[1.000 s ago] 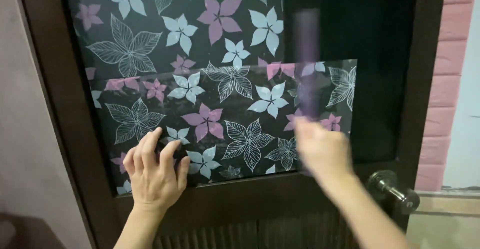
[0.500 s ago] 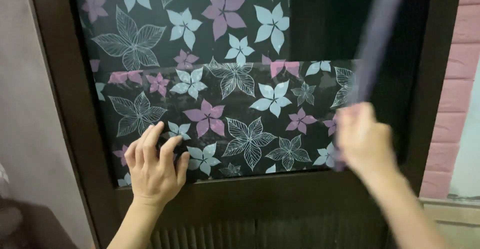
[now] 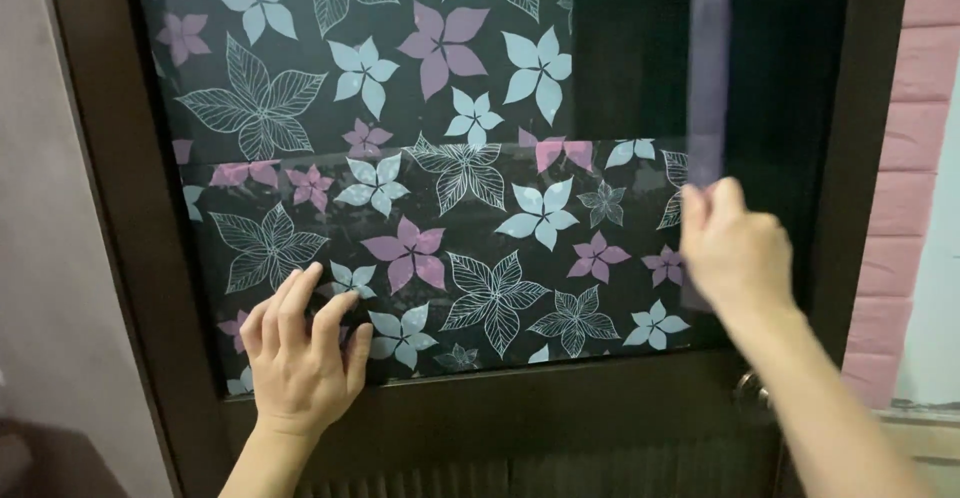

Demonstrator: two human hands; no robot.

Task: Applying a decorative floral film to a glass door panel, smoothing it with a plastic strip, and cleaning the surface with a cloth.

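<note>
A dark wooden door has a glass pane covered with black film printed with pale blue and purple flowers. My left hand presses flat on the film's lower left corner, fingers spread. My right hand grips a flat dark purple strip that stands upright against the bare dark glass at the pane's right side. The strip's lower end is hidden behind my fingers.
A round metal door knob sits just below my right forearm. A pink brick-pattern wall runs along the right. A plain greyish wall is left of the door frame.
My right hand has swung the purple strip from a tilted pose to upright and shifted slightly right along the pane. My left hand stays pressed on the film's lower left.
</note>
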